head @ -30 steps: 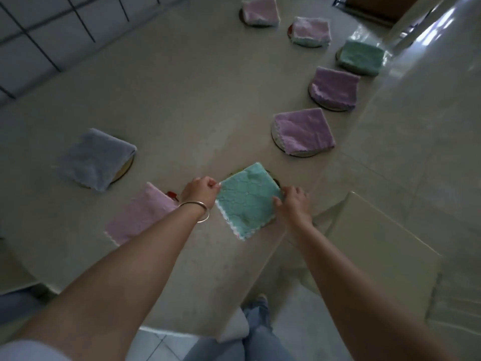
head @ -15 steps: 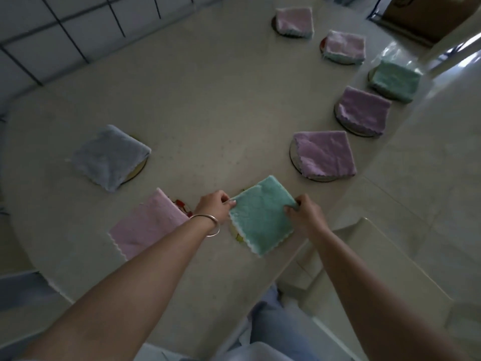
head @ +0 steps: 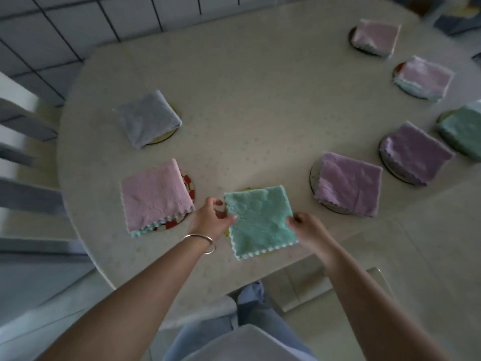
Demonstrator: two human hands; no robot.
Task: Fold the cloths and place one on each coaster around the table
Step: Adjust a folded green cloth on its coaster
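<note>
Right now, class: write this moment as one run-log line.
step: set teal cloth on coaster | left hand: pinching left edge | right hand: holding right edge | other cloths: already on coasters

A tiled wall [head: 78, 27] rises behind a slatted chair [head: 23, 157].

Dim, flat indoor light with soft shadows, wide-angle bending at the edges, motion blur at the corners

Head cam looks steeply down, close over table [head: 260, 121].
</note>
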